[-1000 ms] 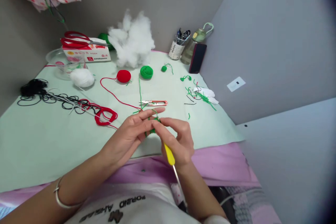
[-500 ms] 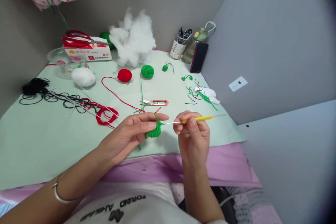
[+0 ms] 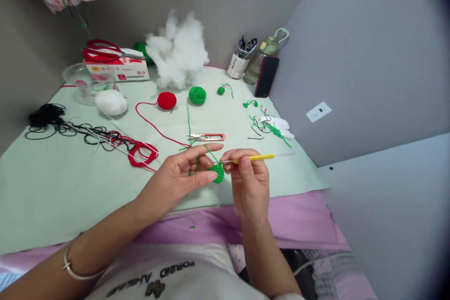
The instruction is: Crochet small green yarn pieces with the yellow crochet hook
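My left hand [image 3: 179, 173] pinches a small green crocheted piece [image 3: 218, 174] between thumb and fingers, its forefinger stretched out with green yarn [image 3: 211, 151] running over it. In my right hand [image 3: 248, 178] is a crochet hook with a yellow handle [image 3: 260, 157], gripped like a pencil. Its thin metal shaft points left and meets the top of the green piece; whether the tip sits in a loop is too small to tell. A strand leads from the hands back toward the green yarn ball [image 3: 197, 95].
Orange-handled thread snips [image 3: 211, 137] lie just beyond my hands. Behind are a red yarn ball [image 3: 167, 101], white stuffing [image 3: 181, 51] and a white yarn ball [image 3: 111, 102]. Red scissors [image 3: 101, 50] rest on a box. Yarn scraps [image 3: 272, 127], a phone [image 3: 266, 77] and a bottle [image 3: 255, 65] stand right.
My right hand and the hook have moved left, up to the green piece. The piece has turned and shifted slightly right, and the yarn over my left forefinger now stretches down to the hook.
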The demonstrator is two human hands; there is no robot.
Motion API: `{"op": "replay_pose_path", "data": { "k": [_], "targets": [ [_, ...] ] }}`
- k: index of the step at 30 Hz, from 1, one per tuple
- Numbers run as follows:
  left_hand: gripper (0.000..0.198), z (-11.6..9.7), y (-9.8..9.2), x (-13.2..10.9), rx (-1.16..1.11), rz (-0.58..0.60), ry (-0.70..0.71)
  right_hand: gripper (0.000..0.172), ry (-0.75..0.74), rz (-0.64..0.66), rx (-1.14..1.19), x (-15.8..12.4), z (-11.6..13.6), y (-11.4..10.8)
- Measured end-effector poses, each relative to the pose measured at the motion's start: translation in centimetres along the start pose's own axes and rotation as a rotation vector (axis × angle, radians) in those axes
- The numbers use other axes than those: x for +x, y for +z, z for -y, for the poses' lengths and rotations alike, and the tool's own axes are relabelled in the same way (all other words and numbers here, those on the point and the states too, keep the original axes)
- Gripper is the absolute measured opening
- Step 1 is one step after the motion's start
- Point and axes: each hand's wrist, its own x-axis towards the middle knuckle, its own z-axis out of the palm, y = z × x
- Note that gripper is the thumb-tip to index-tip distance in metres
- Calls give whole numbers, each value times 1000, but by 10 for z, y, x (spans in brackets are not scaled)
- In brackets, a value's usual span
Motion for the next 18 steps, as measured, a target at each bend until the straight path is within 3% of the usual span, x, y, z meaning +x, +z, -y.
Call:
{"op": "replay_pose_path", "data": {
  "k": [6, 13, 16, 18],
  "targets": [
    [46, -4, 1, 0, -37, -9, 11, 21, 0, 60, 63, 4, 5, 2],
    [45, -5, -2, -3, 48, -53, 26, 21, -100, 133, -103, 3, 13, -4],
    [40, -5, 1, -5, 102, -123, 55, 20, -220, 171, -256, -1, 16, -5],
    [41, -3, 5, -6, 111, -186, 65, 20, -379, 227, -419, -5, 16, -5]
  ]
}}
